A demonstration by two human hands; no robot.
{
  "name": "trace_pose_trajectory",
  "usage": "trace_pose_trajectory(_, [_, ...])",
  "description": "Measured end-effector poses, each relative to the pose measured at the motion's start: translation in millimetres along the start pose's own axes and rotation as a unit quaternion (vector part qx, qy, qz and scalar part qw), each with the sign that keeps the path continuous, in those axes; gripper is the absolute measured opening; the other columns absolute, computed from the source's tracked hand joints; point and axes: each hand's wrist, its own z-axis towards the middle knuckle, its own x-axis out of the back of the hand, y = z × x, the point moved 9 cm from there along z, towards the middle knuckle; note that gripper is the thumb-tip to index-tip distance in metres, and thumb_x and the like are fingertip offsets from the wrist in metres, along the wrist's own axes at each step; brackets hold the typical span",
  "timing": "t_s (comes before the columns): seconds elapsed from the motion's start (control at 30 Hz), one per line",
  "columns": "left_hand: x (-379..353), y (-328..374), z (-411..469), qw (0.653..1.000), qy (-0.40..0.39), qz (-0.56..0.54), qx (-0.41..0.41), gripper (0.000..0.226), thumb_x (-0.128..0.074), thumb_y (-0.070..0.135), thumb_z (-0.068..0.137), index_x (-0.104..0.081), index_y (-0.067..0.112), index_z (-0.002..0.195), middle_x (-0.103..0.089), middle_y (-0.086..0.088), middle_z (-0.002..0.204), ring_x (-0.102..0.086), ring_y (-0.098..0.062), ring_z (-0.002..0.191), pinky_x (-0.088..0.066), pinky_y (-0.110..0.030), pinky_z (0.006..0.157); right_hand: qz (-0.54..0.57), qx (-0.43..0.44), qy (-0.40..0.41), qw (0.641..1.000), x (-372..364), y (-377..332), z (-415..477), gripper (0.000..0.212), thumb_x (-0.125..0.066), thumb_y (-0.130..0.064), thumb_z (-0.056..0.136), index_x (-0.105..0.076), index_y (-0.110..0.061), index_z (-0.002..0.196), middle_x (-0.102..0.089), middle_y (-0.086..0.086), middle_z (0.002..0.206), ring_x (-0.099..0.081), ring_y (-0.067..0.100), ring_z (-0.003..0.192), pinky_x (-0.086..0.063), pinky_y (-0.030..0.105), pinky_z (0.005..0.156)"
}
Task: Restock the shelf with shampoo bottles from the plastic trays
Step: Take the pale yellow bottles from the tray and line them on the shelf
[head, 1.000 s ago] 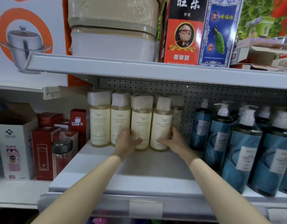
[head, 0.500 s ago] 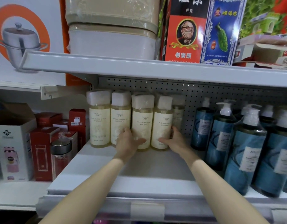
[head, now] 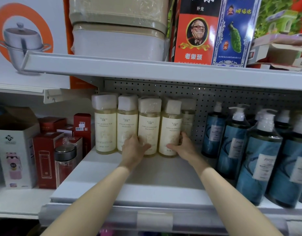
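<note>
Four cream shampoo bottles (head: 106,128) stand upright in a row at the rear of the shelf (head: 164,171). Left hand (head: 135,149) clasps the third bottle (head: 149,123) low down; right hand (head: 182,148) clasps the fourth bottle (head: 170,128). Probably full, heavy, rigid, film-slick: hold the lower body, not the cap.

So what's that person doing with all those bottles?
A person is putting shampoo on a shop shelf. The left hand grips the third cream bottle from the left, and the right hand grips the fourth cream bottle beside it. Both bottles stand upright in a row at the back of the shelf, with blue pump bottles off to the right.
</note>
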Motion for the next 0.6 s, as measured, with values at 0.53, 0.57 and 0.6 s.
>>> trace_pose_trajectory(0.53, [1.9,0.8,-2.0,1.000,-0.014,-0.006,0.005,0.041,-0.075,0.035,0.078,-0.051,0.010,0.100,-0.053,-0.003,0.098,-0.051,-0.022,0.091,-0.042,-0.032,0.079,-0.009,-0.008,0.007,1.000,-3.1,-4.3,-2.4,0.074,-0.078,-0.013,0.076,-0.038,-0.010,0.138,-0.050,0.010,0.140,-0.048,0.028,0.128,-0.044,0.046,0.104])
trace_pose_trajectory(0.57, [2.2,0.1,-2.0,1.000,-0.020,-0.011,0.009,0.043,-0.076,0.035,0.078,-0.052,0.009,0.103,-0.055,-0.004,0.101,-0.052,-0.022,0.092,-0.045,-0.033,0.081,-0.010,-0.010,0.006,1.000,-2.7,-4.8,-3.2,0.074,-0.079,-0.013,0.076,-0.037,-0.011,0.138,-0.050,0.010,0.140,-0.049,0.029,0.128,-0.044,0.046,0.104])
trace_pose_trajectory(0.6, [2.2,-0.6,-1.5,0.999,-0.027,-0.017,0.012,0.045,-0.077,0.035,0.077,-0.054,0.009,0.106,-0.056,-0.004,0.104,-0.054,-0.023,0.095,-0.047,-0.035,0.085,-0.012,-0.013,0.005,1.000,-2.3,-5.4,-3.8,0.075,-0.079,-0.013,0.076,-0.037,-0.011,0.138,-0.050,0.010,0.140,-0.048,0.029,0.128,-0.044,0.047,0.104])
